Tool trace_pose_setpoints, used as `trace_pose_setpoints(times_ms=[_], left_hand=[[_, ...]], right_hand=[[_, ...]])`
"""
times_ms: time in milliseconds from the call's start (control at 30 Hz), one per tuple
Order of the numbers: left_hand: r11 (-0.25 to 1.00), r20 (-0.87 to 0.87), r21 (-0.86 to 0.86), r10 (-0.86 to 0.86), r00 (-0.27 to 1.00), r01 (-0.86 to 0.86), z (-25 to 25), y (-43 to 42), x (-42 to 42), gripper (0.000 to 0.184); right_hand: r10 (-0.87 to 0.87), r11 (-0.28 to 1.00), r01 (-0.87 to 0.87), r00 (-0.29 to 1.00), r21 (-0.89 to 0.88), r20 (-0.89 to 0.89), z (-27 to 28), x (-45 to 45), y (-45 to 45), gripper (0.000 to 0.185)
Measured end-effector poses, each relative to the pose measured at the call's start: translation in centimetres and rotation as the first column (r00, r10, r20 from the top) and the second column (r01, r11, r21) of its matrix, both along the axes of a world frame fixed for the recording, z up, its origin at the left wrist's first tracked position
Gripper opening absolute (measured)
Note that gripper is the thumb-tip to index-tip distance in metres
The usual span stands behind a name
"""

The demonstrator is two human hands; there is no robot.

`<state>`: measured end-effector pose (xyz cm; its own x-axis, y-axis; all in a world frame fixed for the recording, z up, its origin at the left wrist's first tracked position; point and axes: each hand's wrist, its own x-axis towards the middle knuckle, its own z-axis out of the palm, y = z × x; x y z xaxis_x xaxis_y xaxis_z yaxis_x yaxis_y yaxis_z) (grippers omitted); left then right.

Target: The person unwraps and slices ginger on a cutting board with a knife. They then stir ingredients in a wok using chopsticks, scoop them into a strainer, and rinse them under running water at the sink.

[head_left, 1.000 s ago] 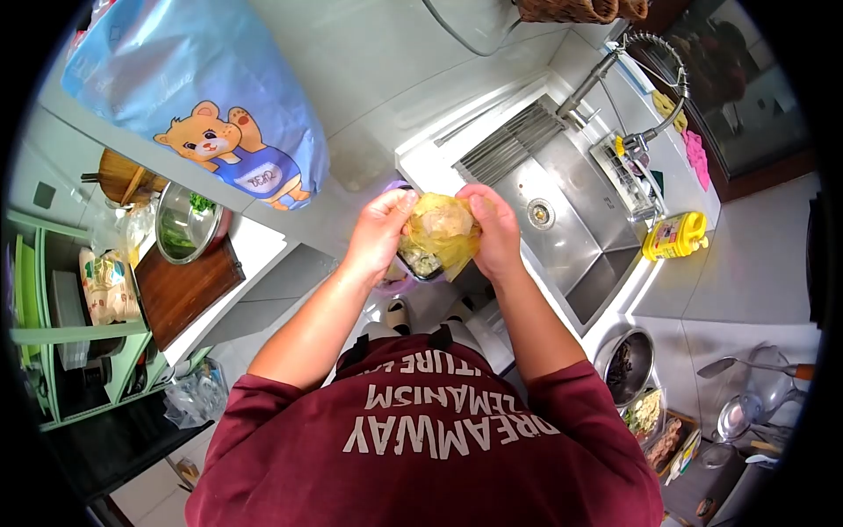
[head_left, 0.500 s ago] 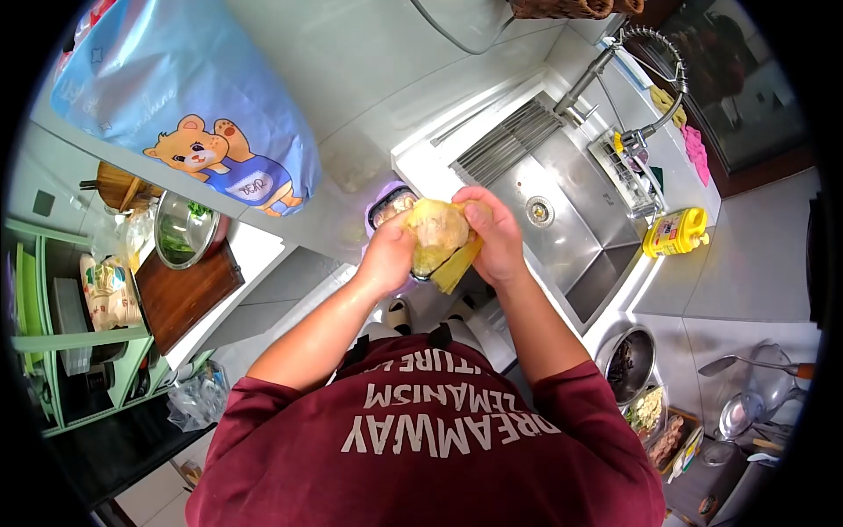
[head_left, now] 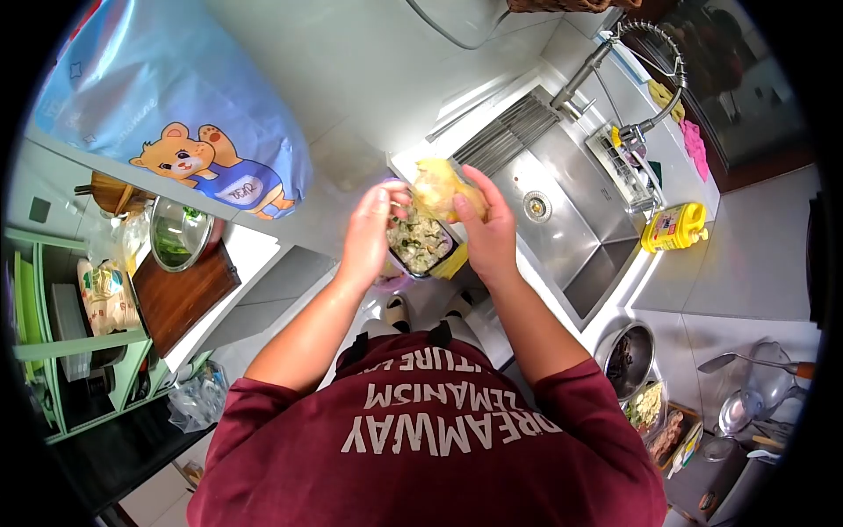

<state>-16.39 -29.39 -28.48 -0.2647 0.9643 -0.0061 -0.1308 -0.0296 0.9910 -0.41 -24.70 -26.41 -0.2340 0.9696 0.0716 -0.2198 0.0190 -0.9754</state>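
Right hand [head_left: 489,230]: grip closed on the yellow bag [head_left: 435,191], which is up over the near edge of the sink side, beside the scraps [head_left: 421,244] in the purple-edged bin [head_left: 392,280]. Left hand [head_left: 362,241]: grip loose, half-curled, near the bag. Steel sink [head_left: 575,206] right of both.

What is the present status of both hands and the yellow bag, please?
Right hand holding yellow bag. Left hand loosely open beside it. Food bits visible below; no obstruction seen.
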Motion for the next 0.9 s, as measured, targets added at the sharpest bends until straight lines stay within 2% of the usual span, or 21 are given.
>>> trace_pose_setpoints(times_ms=[67,100,200,233,300,333,367,433,467,533,567,633,667,733,767,833,900], left_hand=[[0.996,-0.066,-0.023,-0.087,0.994,0.086,1.4,-0.3,1.3,0.049],[0.997,-0.094,-0.041,-0.076,0.993,0.073,2.0,-0.1,1.6,0.043],[0.994,-0.096,0.029,-0.101,0.990,0.104,2.0,-0.2,1.5,0.043],[0.993,0.062,-0.014,-0.117,0.991,0.118,1.6,-0.4,1.2,0.043],[0.982,0.368,-0.093,-0.118,0.922,0.162,0.5,-0.8,-0.2,0.042],[0.985,0.346,-0.057,-0.131,0.929,0.160,0.6,-1.0,-0.6,0.041],[0.987,0.325,-0.020,-0.143,0.935,0.158,0.8,-1.2,-1.0,0.040],[0.982,0.294,0.040,-0.187,0.938,0.183,0.3,-1.6,-2.1,0.035],[0.984,0.330,0.035,-0.175,0.928,0.173,0.3,-2.0,-2.2,0.033],[0.989,0.398,0.024,-0.141,0.907,0.143,0.7,-2.9,-2.5,0.029],[0.995,0.376,-0.004,-0.090,0.922,0.099,1.1,-3.4,-2.6,0.027],[0.999,0.332,-0.050,0.014,0.943,0.002,2.0,-4.3,-2.7,0.023],[0.999,0.261,-0.044,0.015,0.965,-0.004,2.2,-4.6,-2.8,0.021],[0.999,0.112,-0.037,0.034,0.993,-0.030,2.4,-5.6,-3.0,0.018],[0.998,0.119,-0.027,0.061,0.991,-0.059,2.4,-6.0,-2.8,0.018],[0.993,0.121,-0.015,0.120,0.985,-0.119,2.2,-6.8,-2.3,0.019],[0.980,0.131,-0.116,0.177,0.976,-0.162,2.2,-8.3,-2.5,0.021]], right_hand=[[0.010,0.994,-0.029,0.985,0.110,0.173,-0.5,-0.5,-0.4,0.030],[0.009,0.985,-0.053,0.966,0.165,0.258,-0.7,-0.7,-0.7,0.031],[0.055,0.997,-0.064,0.980,0.043,0.190,-0.5,-1.1,-1.7,0.031],[0.053,0.999,-0.054,0.997,0.007,0.063,-1.1,-1.3,-1.5,0.031],[0.183,0.983,-0.182,0.980,-0.022,0.077,-1.2,-0.7,-0.8,0.029],[0.244,0.970,-0.242,0.966,-0.039,0.082,-0.9,-0.2,-0.6,0.029],[0.313,0.925,-0.283,0.946,-0.252,0.087,-0.2,0.3,-0.7,0.027],[0.360,0.887,-0.330,0.932,-0.322,0.039,-0.2,0.5,-0.7,0.026],[0.387,0.863,-0.357,0.922,-0.357,0.013,-0.3,0.3,-0.8,0.026],[0.370,0.881,-0.340,0.929,-0.330,0.032,-0.2,-0.2,-1.4,0.026],[0.363,0.889,-0.333,0.931,-0.314,0.040,0.0,-0.4,-1.5,0.025],[0.338,0.933,-0.315,0.933,-0.176,0.123,0.9,-0.9,-1.9,0.023],[0.327,0.944,-0.313,0.931,-0.104,0.162,1.2,-1.0,-1.9,0.023],[0.338,0.929,-0.363,0.912,0.073,0.232,1.5,-1.3,-1.7,0.021],[0.347,0.905,-0.394,0.901,0.157,0.262,1.6,-1.4,-1.6,0.020],[0.392,0.876,-0.450,0.873,0.171,0.292,1.6,-1.7,-1.4,0.018],[0.408,0.851,-0.482,0.856,0.208,0.317,1.1,-2.3,-1.4,0.015]])
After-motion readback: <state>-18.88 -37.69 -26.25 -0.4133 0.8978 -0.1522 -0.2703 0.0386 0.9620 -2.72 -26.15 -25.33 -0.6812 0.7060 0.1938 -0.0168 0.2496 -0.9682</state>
